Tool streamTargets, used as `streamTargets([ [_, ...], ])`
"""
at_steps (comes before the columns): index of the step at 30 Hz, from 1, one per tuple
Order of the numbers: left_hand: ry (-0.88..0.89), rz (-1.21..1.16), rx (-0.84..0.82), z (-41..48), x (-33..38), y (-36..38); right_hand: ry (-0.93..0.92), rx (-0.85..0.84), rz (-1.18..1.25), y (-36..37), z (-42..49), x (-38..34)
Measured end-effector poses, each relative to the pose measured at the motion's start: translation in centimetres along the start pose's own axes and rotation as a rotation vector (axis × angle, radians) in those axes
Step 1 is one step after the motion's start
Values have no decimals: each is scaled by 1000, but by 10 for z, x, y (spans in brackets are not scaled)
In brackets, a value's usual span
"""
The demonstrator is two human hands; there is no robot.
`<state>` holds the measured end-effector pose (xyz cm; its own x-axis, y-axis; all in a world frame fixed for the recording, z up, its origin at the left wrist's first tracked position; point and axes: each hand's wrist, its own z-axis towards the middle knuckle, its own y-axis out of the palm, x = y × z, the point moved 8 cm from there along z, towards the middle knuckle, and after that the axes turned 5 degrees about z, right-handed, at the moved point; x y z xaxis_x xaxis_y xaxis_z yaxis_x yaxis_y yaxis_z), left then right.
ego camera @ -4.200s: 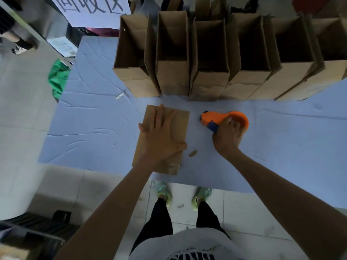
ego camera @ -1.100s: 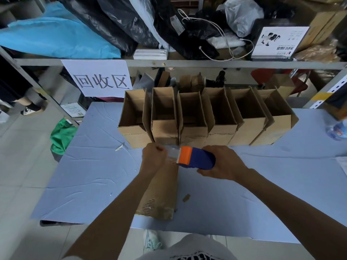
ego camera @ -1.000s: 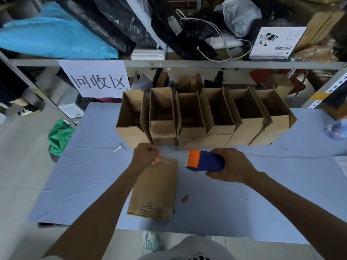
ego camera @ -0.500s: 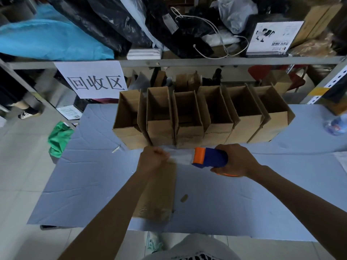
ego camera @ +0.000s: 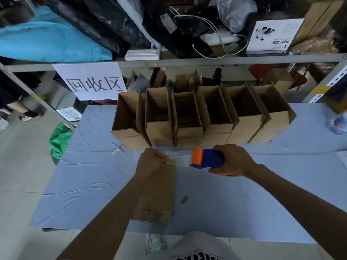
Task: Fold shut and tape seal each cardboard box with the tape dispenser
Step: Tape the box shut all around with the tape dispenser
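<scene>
A storage room with a pale tiled floor [ego camera: 18, 166]. A metal shelf [ego camera: 187, 61] runs across the far side, piled with black bags [ego camera: 112, 21], a blue bag [ego camera: 47, 44] and a white printed card [ego camera: 272, 34]. A white paper sign [ego camera: 93, 81] with three large Chinese characters hangs from the shelf at the left. In front of the shelf is a table [ego camera: 93, 175] covered with a creased grey-blue cloth. A green cloth [ego camera: 60, 139] lies on the floor at the table's far left corner. A clear bottle [ego camera: 338, 124] lies at the table's right edge.

Six open boxes [ego camera: 187, 132] of brown cardboard stand side by side along the far part of the table, their flaps upright. Near the middle of the table lies a flat box [ego camera: 159, 194], long and narrow, running from near to far, with worn patches at its near end. A small brown scrap [ego camera: 184, 199] lies just to its right.

The person's left hand [ego camera: 152, 162] is at the far end of the flat box, fingers curled tight and pinching the end of a clear strip of tape [ego camera: 180, 159]. The tape stretches right to the dispenser [ego camera: 208, 158], which is blue with an orange front. The right hand [ego camera: 234, 160] wraps around the dispenser, fingers closed over its body, and holds it above the table just right of the flat box's far end.
</scene>
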<state>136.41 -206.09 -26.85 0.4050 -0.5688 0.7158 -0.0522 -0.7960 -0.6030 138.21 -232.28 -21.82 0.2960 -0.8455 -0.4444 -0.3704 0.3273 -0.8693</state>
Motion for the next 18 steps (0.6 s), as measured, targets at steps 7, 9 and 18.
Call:
streamTargets([
  [7,-46,76,56,8,-5,-1,18,-16,12,8,5,1],
  [9,-37,97,65,9,-4,-1,22,-19,12,9,7,2],
  [18,24,165,112,11,-2,1,35,-49,8,16,13,4],
])
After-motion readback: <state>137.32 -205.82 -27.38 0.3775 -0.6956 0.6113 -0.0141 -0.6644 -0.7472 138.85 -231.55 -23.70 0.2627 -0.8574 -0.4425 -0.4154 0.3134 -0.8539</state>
